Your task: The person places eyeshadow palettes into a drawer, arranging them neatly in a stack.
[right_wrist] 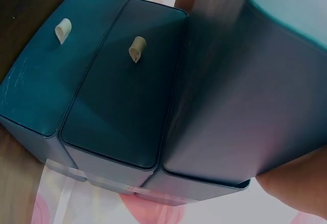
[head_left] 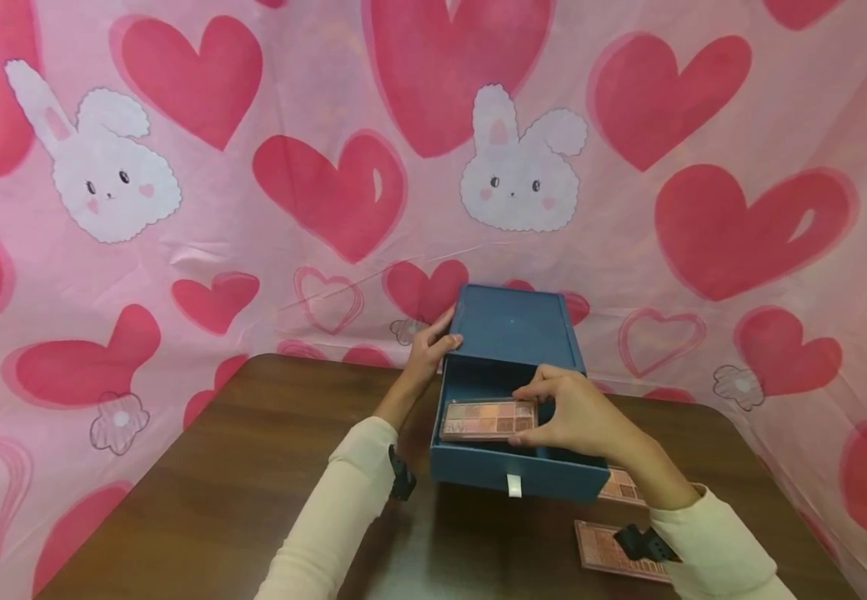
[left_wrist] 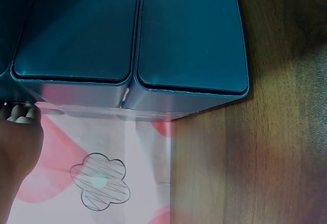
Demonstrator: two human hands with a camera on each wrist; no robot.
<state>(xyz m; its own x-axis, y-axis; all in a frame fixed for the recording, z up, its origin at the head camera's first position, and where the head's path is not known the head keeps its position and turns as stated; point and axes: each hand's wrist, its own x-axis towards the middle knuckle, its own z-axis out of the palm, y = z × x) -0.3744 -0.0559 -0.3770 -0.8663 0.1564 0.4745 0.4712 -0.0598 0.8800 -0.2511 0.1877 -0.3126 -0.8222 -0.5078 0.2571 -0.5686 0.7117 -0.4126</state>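
A blue drawer box (head_left: 512,325) stands on the table, with its top drawer (head_left: 478,467) pulled out towards me. In the head view, my right hand (head_left: 579,412) pinches an eyeshadow palette (head_left: 471,421) by its right end, thumb and fingers on opposite edges. The palette lies tilted inside the drawer opening. My left hand (head_left: 428,346) rests against the box's upper left side, its fingers along that side. The left wrist view shows this hand (left_wrist: 20,142) beside the box at the left edge. In the right wrist view, part of the right hand (right_wrist: 301,183) shows below the pulled-out drawer; the palette is hidden.
Two more eyeshadow palettes lie on the brown table (head_left: 253,467): one (head_left: 623,486) partly behind the right forearm, another (head_left: 602,550) nearer me. Lower drawers (right_wrist: 115,96) with pale pull tabs are closed. A pink heart-patterned cloth (head_left: 321,75) hangs behind the table.
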